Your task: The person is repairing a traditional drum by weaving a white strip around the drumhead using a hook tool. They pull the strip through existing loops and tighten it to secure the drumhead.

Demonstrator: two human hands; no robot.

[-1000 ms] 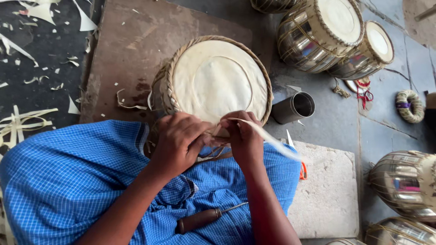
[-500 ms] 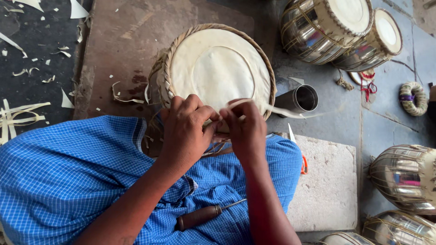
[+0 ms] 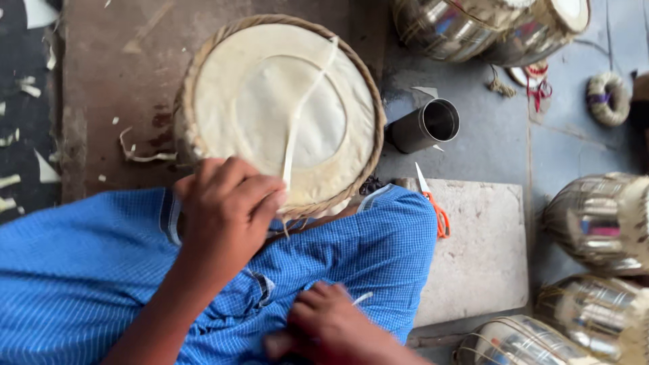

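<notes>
Head view: the left hand (image 3: 226, 209) rests closed at the near rim of the drum (image 3: 277, 111), pinching a pale strip (image 3: 297, 122) lying across the skin. The right hand (image 3: 324, 324) sits fisted on the blue cloth (image 3: 365, 243), gripping the strip's end.

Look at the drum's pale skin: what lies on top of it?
A thin pale strip lies across the drum skin, running to the left hand, which covers the near rim. The strip's lower end is hidden.

The drum (image 3: 280, 115) has a matt, pale hide skin ringed by a rough woven rim. A glossy metal cup (image 3: 427, 124) lies beside it on the dull floor (image 3: 500, 145). Checked blue cloth (image 3: 88, 270) looks soft.
</notes>
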